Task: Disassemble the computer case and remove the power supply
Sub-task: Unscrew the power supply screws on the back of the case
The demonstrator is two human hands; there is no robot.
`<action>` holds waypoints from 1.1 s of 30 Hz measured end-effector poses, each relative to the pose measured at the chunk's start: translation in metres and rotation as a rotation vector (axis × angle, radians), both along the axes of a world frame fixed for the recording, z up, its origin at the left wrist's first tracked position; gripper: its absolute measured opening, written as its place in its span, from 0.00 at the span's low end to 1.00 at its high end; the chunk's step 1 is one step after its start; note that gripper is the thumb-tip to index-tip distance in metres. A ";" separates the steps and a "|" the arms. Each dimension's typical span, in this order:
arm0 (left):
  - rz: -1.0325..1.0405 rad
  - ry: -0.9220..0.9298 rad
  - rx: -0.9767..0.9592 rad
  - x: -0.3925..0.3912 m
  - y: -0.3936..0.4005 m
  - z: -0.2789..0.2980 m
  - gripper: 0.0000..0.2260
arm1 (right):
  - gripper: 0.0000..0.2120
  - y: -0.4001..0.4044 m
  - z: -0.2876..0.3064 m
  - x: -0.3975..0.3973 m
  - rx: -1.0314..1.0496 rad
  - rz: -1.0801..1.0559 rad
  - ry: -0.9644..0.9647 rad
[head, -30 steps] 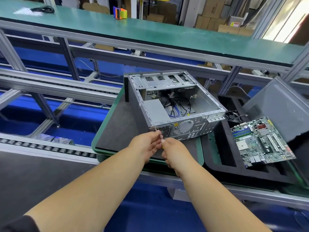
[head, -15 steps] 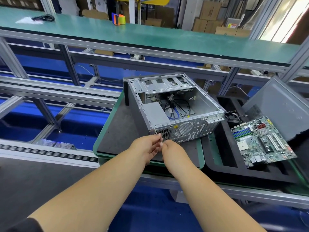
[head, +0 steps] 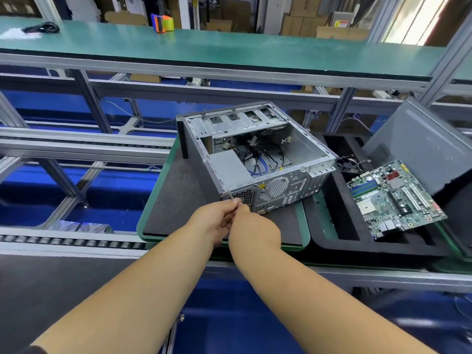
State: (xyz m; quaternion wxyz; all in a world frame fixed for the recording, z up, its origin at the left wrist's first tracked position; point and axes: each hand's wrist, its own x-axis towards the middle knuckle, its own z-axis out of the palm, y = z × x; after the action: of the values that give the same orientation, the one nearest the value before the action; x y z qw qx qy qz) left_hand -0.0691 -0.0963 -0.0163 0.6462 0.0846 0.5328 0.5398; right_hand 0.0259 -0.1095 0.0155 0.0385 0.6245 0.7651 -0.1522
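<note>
An open grey computer case (head: 301, 144) lies on its side on a dark mat, its rear panel facing me. The grey power supply (head: 228, 168) sits in its near left corner, beside loose black and blue cables (head: 263, 159). My left hand (head: 213, 221) pinches a thin screwdriver shaft (head: 232, 197) whose tip meets the rear panel's near left corner. My right hand (head: 251, 227) is curled around the tool's handle, which is mostly hidden. Both hands touch each other.
A green-rimmed tray (head: 143, 221) carries the mat and case. To the right, a black foam tray (head: 339, 226) holds a green motherboard (head: 393, 198) and a small fan (head: 344, 163); a grey side panel (head: 421, 144) leans behind. A roller conveyor (head: 63, 242) runs at left.
Both hands have edged slightly toward the case's rear corner, keeping their grip on the screwdriver. The case has not moved.
</note>
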 end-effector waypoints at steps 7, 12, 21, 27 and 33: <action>-0.039 0.099 0.005 0.003 0.005 0.004 0.09 | 0.11 0.010 -0.005 0.031 -0.246 -0.063 0.543; -0.045 0.118 0.012 0.004 0.006 0.005 0.09 | 0.19 0.016 -0.012 0.053 -1.005 -0.451 1.280; -0.060 0.034 0.012 -0.004 0.005 0.002 0.07 | 0.19 0.008 -0.014 0.041 -1.139 -0.568 1.543; -0.023 -0.029 -0.024 -0.005 0.008 0.005 0.10 | 0.17 0.005 -0.009 0.033 -0.830 -0.522 1.266; 0.004 -0.029 -0.011 -0.002 0.008 0.007 0.08 | 0.16 0.004 -0.011 0.028 -0.206 -0.171 0.489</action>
State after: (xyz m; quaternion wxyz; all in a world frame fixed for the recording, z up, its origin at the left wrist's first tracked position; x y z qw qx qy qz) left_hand -0.0709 -0.0885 -0.0091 0.6530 0.0723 0.5265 0.5396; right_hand 0.0540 -0.1053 0.0047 -0.0970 0.6241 0.6767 -0.3783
